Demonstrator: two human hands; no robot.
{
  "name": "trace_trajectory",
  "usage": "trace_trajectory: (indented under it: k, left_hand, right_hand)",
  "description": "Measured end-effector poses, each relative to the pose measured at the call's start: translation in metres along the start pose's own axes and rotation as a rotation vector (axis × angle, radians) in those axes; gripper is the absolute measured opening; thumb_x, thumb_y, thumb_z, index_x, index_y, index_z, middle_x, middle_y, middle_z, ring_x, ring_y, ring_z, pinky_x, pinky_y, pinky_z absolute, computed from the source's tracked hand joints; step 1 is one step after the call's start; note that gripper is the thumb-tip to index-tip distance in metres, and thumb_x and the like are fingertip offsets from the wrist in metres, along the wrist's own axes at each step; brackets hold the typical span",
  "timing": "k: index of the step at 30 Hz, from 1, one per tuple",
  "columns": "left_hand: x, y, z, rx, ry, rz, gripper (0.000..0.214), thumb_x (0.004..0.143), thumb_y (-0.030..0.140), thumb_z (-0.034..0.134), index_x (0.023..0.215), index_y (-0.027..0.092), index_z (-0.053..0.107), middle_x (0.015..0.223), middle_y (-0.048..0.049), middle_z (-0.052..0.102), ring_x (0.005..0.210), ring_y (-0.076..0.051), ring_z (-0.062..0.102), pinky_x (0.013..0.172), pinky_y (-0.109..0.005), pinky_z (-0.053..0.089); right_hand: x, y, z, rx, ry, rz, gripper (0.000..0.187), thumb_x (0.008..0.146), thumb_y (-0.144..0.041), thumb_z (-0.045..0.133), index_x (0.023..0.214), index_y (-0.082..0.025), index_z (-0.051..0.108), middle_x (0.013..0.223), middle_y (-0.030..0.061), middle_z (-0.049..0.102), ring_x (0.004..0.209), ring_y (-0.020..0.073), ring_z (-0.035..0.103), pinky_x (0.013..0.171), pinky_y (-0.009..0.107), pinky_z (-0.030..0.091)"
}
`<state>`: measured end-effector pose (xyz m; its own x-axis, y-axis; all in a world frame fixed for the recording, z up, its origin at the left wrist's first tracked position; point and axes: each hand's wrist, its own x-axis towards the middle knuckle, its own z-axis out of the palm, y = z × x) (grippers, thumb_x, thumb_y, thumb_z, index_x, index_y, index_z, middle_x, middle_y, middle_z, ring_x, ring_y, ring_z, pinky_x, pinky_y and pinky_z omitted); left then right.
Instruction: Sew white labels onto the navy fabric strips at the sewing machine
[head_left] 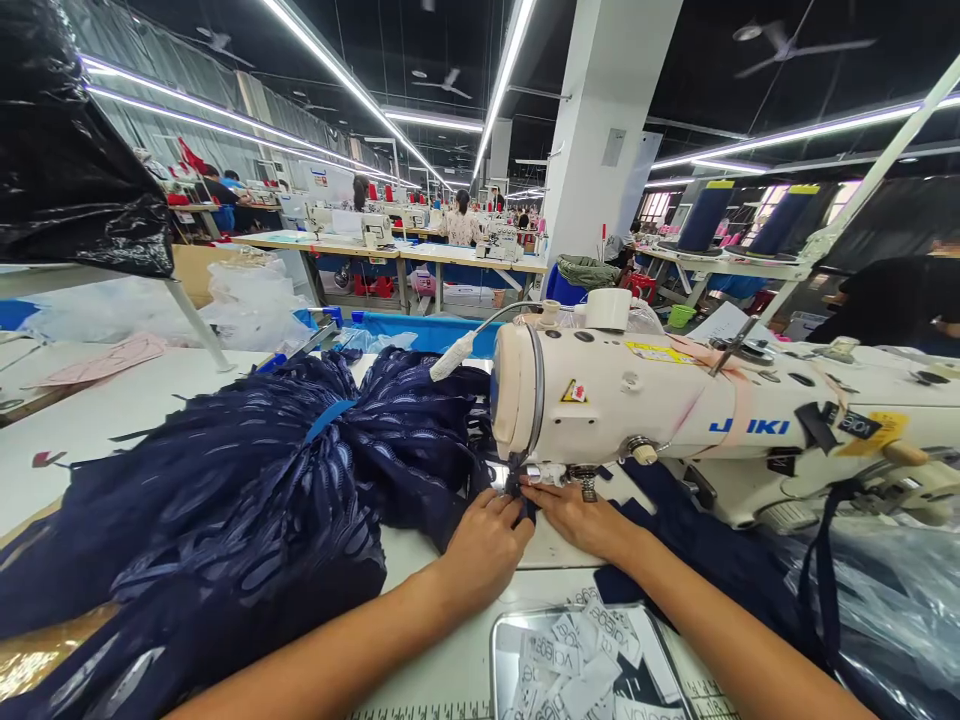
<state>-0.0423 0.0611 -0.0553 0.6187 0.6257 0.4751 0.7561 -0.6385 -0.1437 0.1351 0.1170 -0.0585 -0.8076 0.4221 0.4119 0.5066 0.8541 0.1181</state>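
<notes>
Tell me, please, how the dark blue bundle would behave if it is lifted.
The bundle would probably droop, since it sprawls loosely across the table. It may stay gathered at the middle, where a blue band pinches it.

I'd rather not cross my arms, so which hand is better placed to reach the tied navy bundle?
Probably your left hand: it's nearer the navy bundle, which lies to its left. Your right hand is farther, by the sewing machine.
</notes>
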Motion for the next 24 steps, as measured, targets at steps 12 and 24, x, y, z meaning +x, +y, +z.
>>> trace_trajectory:
  k: [12,24]
  left_hand:
    - [0.005,0.003,0.009,0.080,0.085,-0.072,0.011,0.073,0.005,0.049,0.071,0.014,0.056,0.078,-0.0055,0.064,0.073,-0.019,0.058,0.074,-0.035,0.040]
    - [-0.011,-0.032,-0.030,-0.098,-0.172,-0.251,0.032,0.070,-0.004,0.041,0.089,0.016,0.058,0.085,-0.0046,0.062,0.080,-0.018,0.058,0.073,-0.032,0.045]
  right_hand:
    - [0.005,0.003,0.002,0.061,-0.040,0.086,0.039,0.081,-0.010,0.036,0.111,-0.015,0.059,0.084,0.0092,0.068,0.073,0.0193,0.062,0.065,0.029,0.049]
    - [0.005,-0.011,-0.012,0.144,0.021,0.141,0.026,0.079,-0.026,0.050,0.101,-0.018,0.064,0.092,0.0084,0.066,0.084,0.0211,0.059,0.076,0.035,0.047]
